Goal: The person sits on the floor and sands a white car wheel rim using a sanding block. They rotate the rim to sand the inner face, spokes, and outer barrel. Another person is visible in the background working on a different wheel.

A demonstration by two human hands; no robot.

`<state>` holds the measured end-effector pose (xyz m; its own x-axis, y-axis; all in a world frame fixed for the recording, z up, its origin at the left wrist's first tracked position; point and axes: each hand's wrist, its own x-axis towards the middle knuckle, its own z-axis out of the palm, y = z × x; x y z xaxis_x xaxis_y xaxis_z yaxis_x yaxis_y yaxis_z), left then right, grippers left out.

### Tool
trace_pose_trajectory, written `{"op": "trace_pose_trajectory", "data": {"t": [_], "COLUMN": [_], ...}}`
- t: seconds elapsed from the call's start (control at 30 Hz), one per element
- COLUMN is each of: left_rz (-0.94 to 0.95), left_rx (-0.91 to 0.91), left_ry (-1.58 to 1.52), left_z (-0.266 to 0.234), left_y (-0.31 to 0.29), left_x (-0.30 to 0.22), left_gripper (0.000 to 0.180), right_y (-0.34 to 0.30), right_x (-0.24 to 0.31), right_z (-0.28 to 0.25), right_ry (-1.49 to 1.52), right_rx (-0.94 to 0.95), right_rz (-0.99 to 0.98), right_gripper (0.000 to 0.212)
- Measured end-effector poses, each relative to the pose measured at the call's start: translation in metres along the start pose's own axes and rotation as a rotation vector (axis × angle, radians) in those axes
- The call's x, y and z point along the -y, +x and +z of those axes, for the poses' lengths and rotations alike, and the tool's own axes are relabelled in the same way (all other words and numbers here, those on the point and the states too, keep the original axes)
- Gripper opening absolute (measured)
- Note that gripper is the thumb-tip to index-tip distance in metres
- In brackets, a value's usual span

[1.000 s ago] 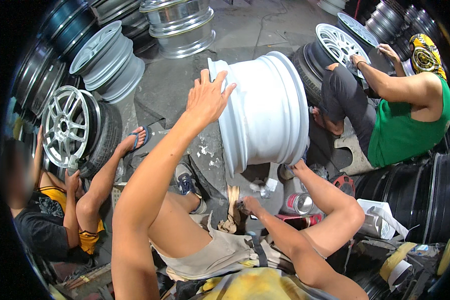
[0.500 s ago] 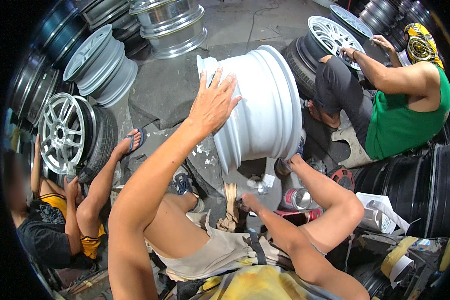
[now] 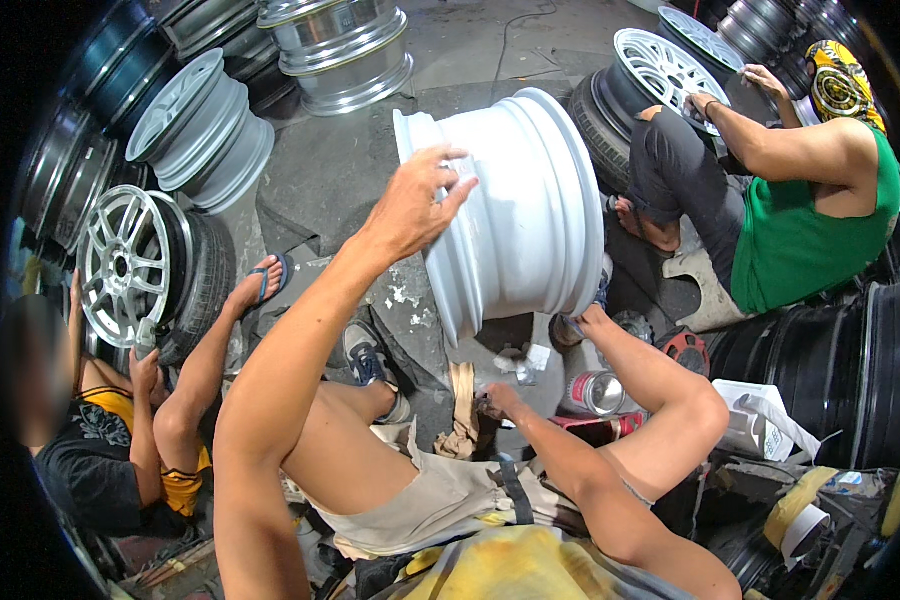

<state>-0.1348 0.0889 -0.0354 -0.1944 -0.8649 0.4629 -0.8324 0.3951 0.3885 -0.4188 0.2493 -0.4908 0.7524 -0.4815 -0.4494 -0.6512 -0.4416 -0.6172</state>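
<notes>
A white-grey wheel rim (image 3: 520, 200) lies on its side before me, its barrel facing up. My left hand (image 3: 420, 200) is at the rim's left end, fingers bent and thumb apart, with nothing seen in it. Low between my knees, my right hand (image 3: 502, 402) is closed and small in the picture; what its fingers hold, if anything, I cannot make out. Just left of it hangs a crumpled tan strip (image 3: 460, 410). To its right stands an open metal can (image 3: 598, 392) beside a red item (image 3: 625, 426).
A co-worker in green (image 3: 820, 220) works at a spoked wheel (image 3: 665, 75) on the right. Another person (image 3: 100, 460) sits left beside a white spoked wheel (image 3: 122, 265). Stacked rims (image 3: 345, 60) stand at the back. Black rims (image 3: 820, 385) lie to the right.
My left hand has drawn back slightly toward me along the rim, its fingers going from stretched flat to bent. The rim and my right hand look nearly the same.
</notes>
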Motion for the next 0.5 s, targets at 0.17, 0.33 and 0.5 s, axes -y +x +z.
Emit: {"op": "trace_pose_trajectory", "data": {"t": [0.17,0.33,0.5], "left_rz": [-0.229,-0.761,-0.84], "left_rx": [-0.304,-0.082,0.131], "left_ry": [0.027,-0.281,-0.618], "left_z": [-0.022,-0.015,-0.008], "left_y": [-0.006,-0.016,-0.038], "left_x": [0.0,0.008,-0.001], "left_gripper": [0.03,0.049,0.046], "right_y": [0.001,0.002,0.004], "right_x": [0.017,0.003,0.013], "right_z": [-0.006,-0.005,-0.005], "right_ry": [-0.027,0.104,0.063], "right_rx": [-0.001,-0.134,-0.115], "right_rz": [0.013,0.083,0.083], "right_gripper": [0.025,0.021,0.026]}}
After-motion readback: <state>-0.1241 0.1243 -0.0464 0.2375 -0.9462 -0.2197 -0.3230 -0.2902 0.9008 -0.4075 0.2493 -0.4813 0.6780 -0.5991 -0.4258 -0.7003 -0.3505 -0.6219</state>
